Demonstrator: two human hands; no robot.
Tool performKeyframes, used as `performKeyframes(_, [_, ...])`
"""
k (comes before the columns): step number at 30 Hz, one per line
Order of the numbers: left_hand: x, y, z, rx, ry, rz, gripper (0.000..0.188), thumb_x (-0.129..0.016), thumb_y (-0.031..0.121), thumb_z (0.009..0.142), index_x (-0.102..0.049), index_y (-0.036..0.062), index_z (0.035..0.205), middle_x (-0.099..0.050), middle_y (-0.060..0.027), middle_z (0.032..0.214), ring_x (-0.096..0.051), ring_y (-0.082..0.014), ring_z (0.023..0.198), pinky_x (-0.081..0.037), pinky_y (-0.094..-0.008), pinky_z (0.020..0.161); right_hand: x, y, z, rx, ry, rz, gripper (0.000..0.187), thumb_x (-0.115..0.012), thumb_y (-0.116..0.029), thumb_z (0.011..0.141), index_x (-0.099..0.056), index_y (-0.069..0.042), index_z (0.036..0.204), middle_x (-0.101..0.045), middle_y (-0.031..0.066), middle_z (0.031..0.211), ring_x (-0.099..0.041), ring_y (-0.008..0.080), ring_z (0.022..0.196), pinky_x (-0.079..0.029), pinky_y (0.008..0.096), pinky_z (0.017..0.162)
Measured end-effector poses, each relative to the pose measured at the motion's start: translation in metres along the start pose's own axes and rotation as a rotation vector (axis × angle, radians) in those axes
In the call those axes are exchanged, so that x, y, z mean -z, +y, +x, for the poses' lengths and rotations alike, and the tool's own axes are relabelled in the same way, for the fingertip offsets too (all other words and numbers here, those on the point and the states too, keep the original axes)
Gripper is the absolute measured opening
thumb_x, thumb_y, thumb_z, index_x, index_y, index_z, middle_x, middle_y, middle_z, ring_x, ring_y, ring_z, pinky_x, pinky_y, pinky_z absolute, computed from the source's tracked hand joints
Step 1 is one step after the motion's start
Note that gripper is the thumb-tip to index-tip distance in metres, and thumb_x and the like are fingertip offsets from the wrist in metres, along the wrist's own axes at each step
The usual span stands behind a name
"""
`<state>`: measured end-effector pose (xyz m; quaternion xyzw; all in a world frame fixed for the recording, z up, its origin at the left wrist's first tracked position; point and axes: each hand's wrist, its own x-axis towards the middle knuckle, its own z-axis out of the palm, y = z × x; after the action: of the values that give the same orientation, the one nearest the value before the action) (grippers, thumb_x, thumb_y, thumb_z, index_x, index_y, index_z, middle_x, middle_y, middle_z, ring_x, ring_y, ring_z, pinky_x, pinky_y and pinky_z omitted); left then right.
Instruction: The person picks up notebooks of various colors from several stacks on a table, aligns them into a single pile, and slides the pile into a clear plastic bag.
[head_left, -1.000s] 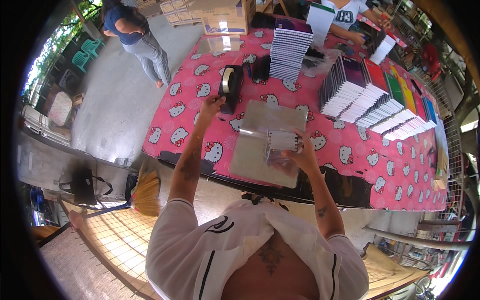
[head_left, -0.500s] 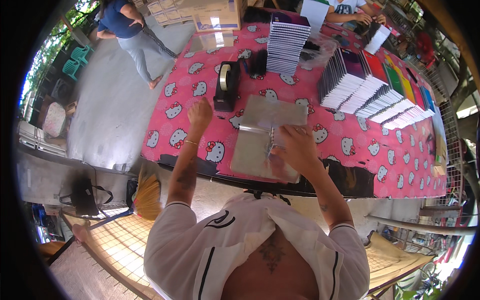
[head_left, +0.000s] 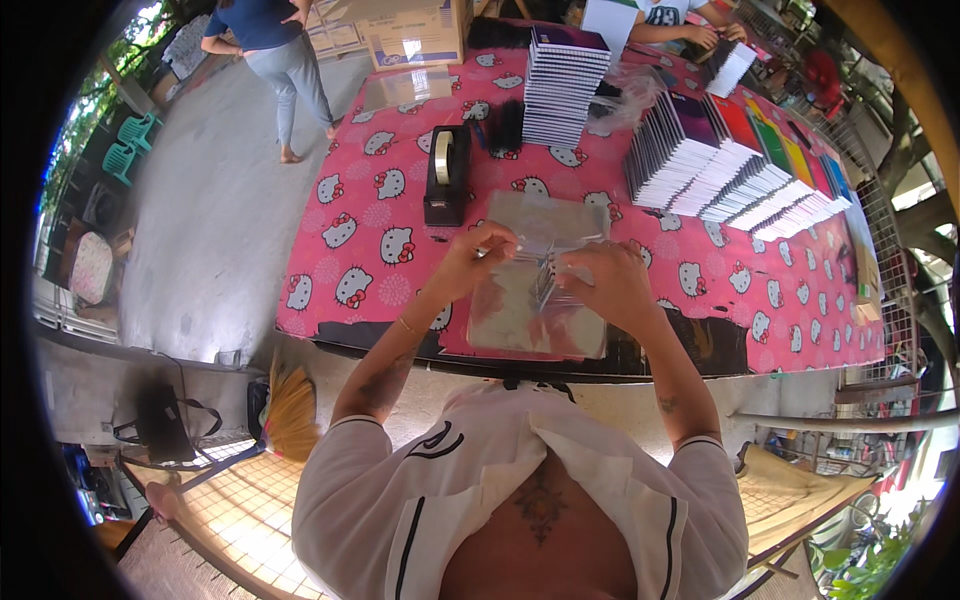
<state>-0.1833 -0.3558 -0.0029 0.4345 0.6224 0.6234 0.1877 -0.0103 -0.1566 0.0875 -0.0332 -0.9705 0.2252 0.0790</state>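
By the middle of the near edge of the table [head_left: 375,215], a small clear-wrapped packet [head_left: 546,287] lies on a stack of clear plastic sheets [head_left: 500,325]. The right hand [head_left: 612,285] curls its fingers at the packet's right side; whether they grip cannot be told. The left hand [head_left: 480,258] hovers over the sheets' left edge, fingers bent, its grasp unclear. Toward the table's left edge stands a black tape dispenser [head_left: 457,205].
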Motion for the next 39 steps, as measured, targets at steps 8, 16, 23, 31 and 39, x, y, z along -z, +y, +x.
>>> performKeyframes(8, [-0.028, 0.016, 0.040, -0.180, -0.215, 0.104, 0.032, -0.070, 0.001, 0.089, -0.066, 0.0069, 0.120, -0.059, -0.0057, 0.113, -0.058, -0.0165, 0.108, -0.047, -0.0323, 0.090, -0.008, -0.011, 0.003, 0.026, 0.079, -0.079, 0.032, -0.076, -0.029, 0.077, -0.075, -0.016, 0.106, -0.072, 0.0051, 0.097, -0.067, 0.0245, 0.092, -0.040, 0.0419, 0.091])
performKeyframes(16, [-0.012, 0.028, 0.055, -0.326, -0.249, 0.332, 0.014, -0.075, 0.010, 0.085, -0.077, 0.0147, 0.097, -0.054, -0.0100, 0.132, -0.044, -0.0268, 0.131, -0.032, -0.0452, 0.108, 0.033, 0.021, -0.030, 0.161, 0.444, 0.025, 0.037, -0.083, -0.025, 0.070, -0.069, -0.012, 0.102, -0.065, 0.0058, 0.114, -0.061, 0.0258, 0.107, -0.040, 0.0401, 0.096])
performKeyframes(23, [-0.054, 0.023, 0.072, -0.420, -0.246, 0.438, 0.014, -0.077, 0.013, 0.082, -0.077, 0.0169, 0.096, -0.045, -0.0124, 0.145, -0.038, -0.0309, 0.138, -0.030, -0.0467, 0.111, -0.037, 0.070, -0.047, 0.304, 0.143, 0.026, 0.055, -0.087, -0.022, 0.066, -0.069, -0.017, 0.118, -0.054, 0.0108, 0.136, -0.045, 0.0312, 0.133, -0.039, 0.0433, 0.105])
performKeyframes(31, [-0.063, 0.015, 0.067, -0.285, -0.110, 0.396, 0.015, -0.076, 0.012, 0.084, -0.077, 0.0189, 0.098, -0.039, -0.0127, 0.152, -0.037, -0.0320, 0.138, -0.029, -0.0473, 0.112, -0.067, 0.083, -0.051, 0.075, 0.425, 0.999, 0.036, -0.073, -0.021, 0.085, -0.070, -0.014, 0.121, -0.044, 0.0146, 0.147, -0.042, 0.0303, 0.137, -0.037, 0.0433, 0.108])
performKeyframes(39, [-0.069, 0.024, 0.069, -0.324, -0.196, 0.559, 0.017, -0.076, 0.013, 0.083, -0.077, 0.0201, 0.098, -0.041, -0.0097, 0.153, -0.036, -0.0343, 0.139, -0.029, -0.0503, 0.112, -0.088, 0.094, -0.029, -0.285, 0.202, 1.094, 0.032, -0.067, -0.009, 0.089, -0.067, -0.006, 0.121, -0.046, 0.0144, 0.144, -0.048, 0.0276, 0.131, -0.037, 0.0409, 0.109])
